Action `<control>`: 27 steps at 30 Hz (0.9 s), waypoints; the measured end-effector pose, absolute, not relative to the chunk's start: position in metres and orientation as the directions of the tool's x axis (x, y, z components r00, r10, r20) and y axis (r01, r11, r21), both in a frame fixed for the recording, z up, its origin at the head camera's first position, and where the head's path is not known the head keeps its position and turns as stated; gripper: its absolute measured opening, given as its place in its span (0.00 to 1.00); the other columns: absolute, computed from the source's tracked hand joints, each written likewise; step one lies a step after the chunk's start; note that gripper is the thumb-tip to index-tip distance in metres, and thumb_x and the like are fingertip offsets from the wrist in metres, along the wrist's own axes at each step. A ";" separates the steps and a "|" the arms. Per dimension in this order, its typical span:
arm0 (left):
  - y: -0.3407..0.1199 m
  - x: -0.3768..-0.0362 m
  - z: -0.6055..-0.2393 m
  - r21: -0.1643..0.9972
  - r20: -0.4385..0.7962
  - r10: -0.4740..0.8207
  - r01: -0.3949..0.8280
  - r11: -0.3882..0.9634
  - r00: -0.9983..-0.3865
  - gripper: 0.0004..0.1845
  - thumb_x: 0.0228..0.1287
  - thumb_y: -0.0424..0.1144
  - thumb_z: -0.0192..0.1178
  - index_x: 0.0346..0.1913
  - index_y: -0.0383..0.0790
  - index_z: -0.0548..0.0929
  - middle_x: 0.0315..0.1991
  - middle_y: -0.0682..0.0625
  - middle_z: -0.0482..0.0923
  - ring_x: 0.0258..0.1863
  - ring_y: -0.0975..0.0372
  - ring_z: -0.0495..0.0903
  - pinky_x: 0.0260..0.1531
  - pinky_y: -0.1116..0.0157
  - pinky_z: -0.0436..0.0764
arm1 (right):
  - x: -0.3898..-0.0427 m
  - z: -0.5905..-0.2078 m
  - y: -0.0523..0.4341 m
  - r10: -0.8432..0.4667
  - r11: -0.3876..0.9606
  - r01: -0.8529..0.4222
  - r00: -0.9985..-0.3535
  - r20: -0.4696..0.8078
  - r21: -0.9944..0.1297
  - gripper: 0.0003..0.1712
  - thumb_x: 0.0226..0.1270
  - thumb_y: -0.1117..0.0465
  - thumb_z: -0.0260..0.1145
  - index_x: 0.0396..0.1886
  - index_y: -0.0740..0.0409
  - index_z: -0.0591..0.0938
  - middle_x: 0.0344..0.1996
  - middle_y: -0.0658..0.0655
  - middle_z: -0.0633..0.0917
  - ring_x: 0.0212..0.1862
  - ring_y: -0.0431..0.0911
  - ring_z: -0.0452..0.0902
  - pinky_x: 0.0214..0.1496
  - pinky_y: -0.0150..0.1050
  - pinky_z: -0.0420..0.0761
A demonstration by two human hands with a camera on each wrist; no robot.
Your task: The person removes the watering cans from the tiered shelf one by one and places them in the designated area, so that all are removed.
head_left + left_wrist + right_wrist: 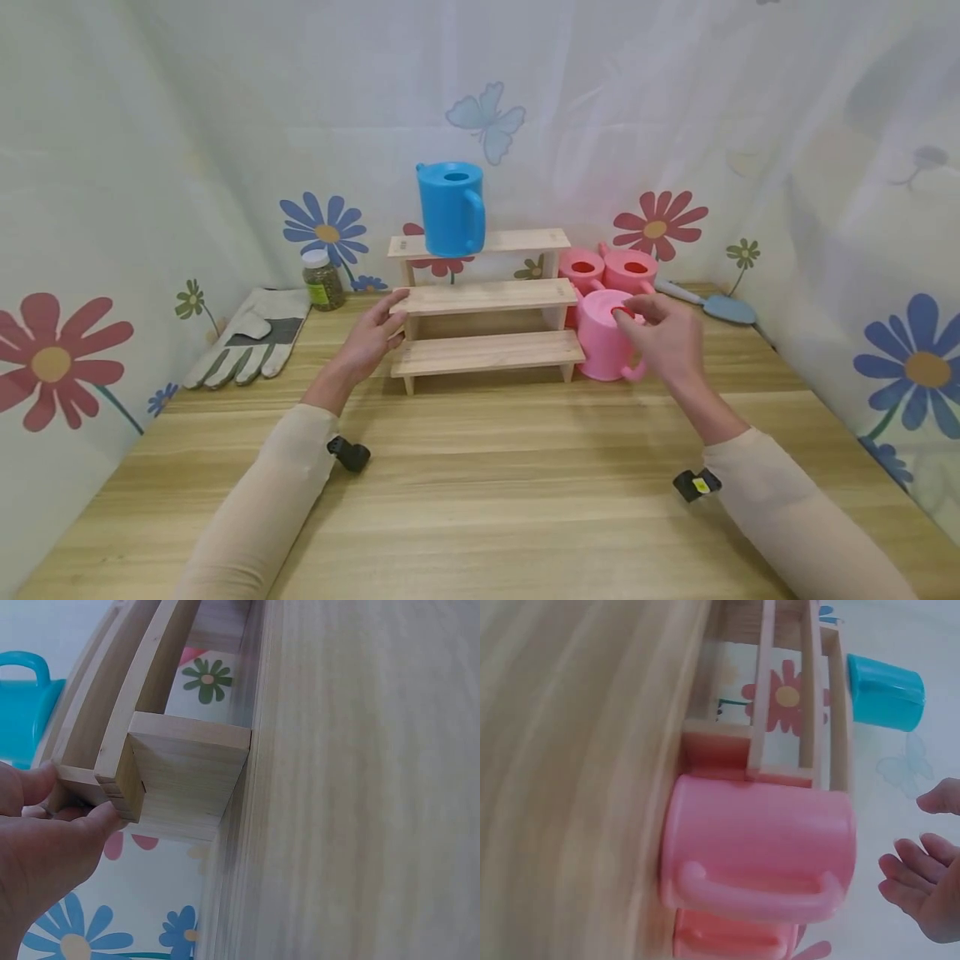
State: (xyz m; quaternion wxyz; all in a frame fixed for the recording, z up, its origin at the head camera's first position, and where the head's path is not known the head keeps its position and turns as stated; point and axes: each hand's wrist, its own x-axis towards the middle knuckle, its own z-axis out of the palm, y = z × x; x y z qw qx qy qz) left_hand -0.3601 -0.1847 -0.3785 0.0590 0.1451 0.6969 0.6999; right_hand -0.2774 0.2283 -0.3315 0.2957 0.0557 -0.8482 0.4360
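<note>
Head view, step: your left hand (371, 333) holds the left end of the middle step of the wooden stepped shelf (483, 296), fingers curled on its edge. Your right hand (663, 333) hovers over the nearest pink watering can (606, 337), which stands on the table (480, 483) touching the right side of the shelf; fingers loose and half bent, I judge not gripping yet.
Head view, next move: it calls for closing on the can's rim or handle (the handle faces you, low at the right).
Head view, around: a blue watering can (451, 208) stands on the top step; two more pink cans (609, 268) stand behind the near one and crowd it. A work glove (251, 337), a small jar (323, 280) and a trowel (712, 304) lie farther off.
Left wrist view: thumb and fingers (90, 821) pinch the step end of the shelf (184, 772).
Right wrist view: the fingers (919, 874) are spread and apart from the pink can (757, 840), holding nothing; its handle (754, 889) is free.
</note>
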 end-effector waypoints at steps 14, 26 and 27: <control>-0.181 -0.349 -0.366 0.993 0.116 0.298 0.108 -0.044 -0.948 0.26 0.71 0.34 0.41 0.70 0.41 0.52 0.71 0.50 0.35 0.66 0.55 0.45 0.61 0.49 0.53 | -0.317 -0.300 0.161 0.010 0.343 -0.573 -0.791 0.612 -0.745 0.14 0.52 0.58 0.71 0.39 0.58 0.83 0.35 0.55 0.84 0.38 0.43 0.79 0.43 0.35 0.78; -0.181 -0.351 -0.367 0.993 0.114 0.289 0.104 -0.049 -0.951 0.26 0.71 0.33 0.41 0.70 0.40 0.52 0.71 0.49 0.37 0.66 0.53 0.46 0.61 0.50 0.52 | -0.318 -0.279 0.132 0.017 0.304 -0.543 -0.818 0.575 -0.782 0.16 0.54 0.59 0.69 0.41 0.61 0.83 0.37 0.57 0.84 0.40 0.44 0.79 0.45 0.34 0.77; -0.182 -0.351 -0.367 0.993 0.114 0.291 0.104 -0.048 -0.950 0.26 0.71 0.33 0.41 0.70 0.40 0.52 0.71 0.49 0.37 0.66 0.53 0.46 0.61 0.50 0.52 | -0.320 -0.277 0.129 0.016 0.303 -0.533 -0.826 0.563 -0.790 0.16 0.54 0.58 0.69 0.43 0.60 0.83 0.38 0.56 0.84 0.41 0.44 0.79 0.45 0.34 0.77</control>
